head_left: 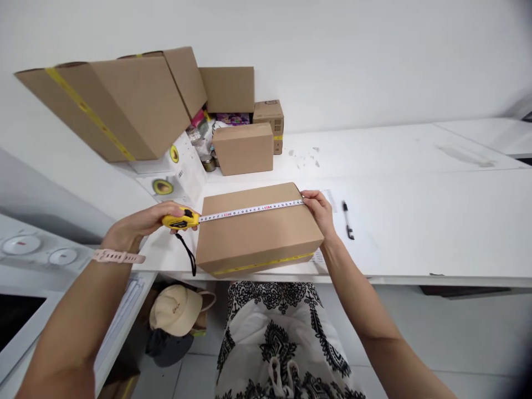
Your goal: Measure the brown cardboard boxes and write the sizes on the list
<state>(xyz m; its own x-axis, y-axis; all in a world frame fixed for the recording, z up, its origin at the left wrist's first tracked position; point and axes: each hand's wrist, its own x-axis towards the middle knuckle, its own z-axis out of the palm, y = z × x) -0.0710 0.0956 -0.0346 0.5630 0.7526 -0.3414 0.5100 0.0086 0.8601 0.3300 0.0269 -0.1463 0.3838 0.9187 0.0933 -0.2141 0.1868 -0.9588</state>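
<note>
A brown cardboard box [257, 233] lies on the white table near its front edge, yellow tape along its near side. My left hand [155, 217] is closed around a yellow and black tape measure [181, 219] at the box's left edge; a black wrist strap hangs from it. Across the top of the box runs the pulled-out white blade [249, 210]. At the right edge, my right hand [319, 209] pinches the blade's end against the box. Its fingertips are partly hidden behind the box edge.
A black pen [348, 220] and partly covered paper [330, 199] lie to the right. Behind stand a smaller box [244, 149] and a stack with a large taped carton [124, 105] on avocado-printed boxes [166, 185]. A beige cap [177, 310] is below the table.
</note>
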